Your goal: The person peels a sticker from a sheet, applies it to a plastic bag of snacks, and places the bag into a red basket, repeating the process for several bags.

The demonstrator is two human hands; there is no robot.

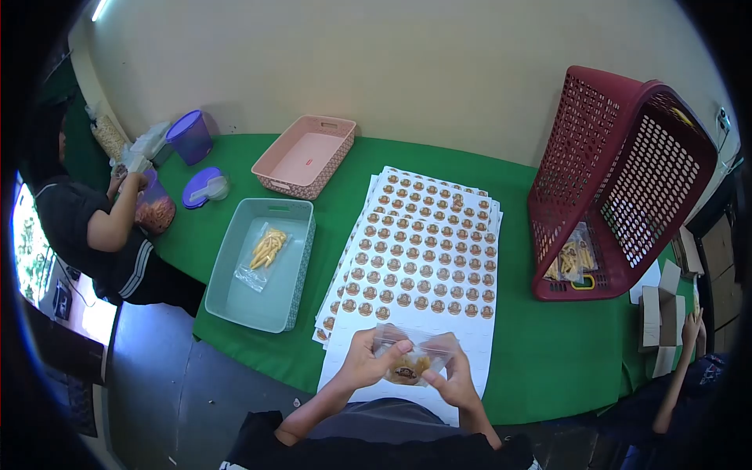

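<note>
Between my two hands is a clear zip bag (pixel 409 365) with a round brown sticker on its front and yellowish contents inside. My left hand (pixel 368 362) grips the bag's left side, thumb lying across the front. On the right edge, my right hand (pixel 456 376) holds it with the thumb near the sticker. Under the hands lie stacked sheets of round brown stickers (pixel 423 258); the nearest part of the top sheet is bare white. To the left, a mint green basket (pixel 301 274) contains a clear bag of yellow sticks (pixel 268 249).
A pink basket (pixel 345 153) stands behind the green one. At right, a maroon laundry basket (pixel 580 117) lies tipped with filled bags (pixel 573 254) inside. A co-worker (pixel 86 219) handles a purple-lidded tub area at left; another person's hand (pixel 692 329) is beside a cardboard box (pixel 662 313).
</note>
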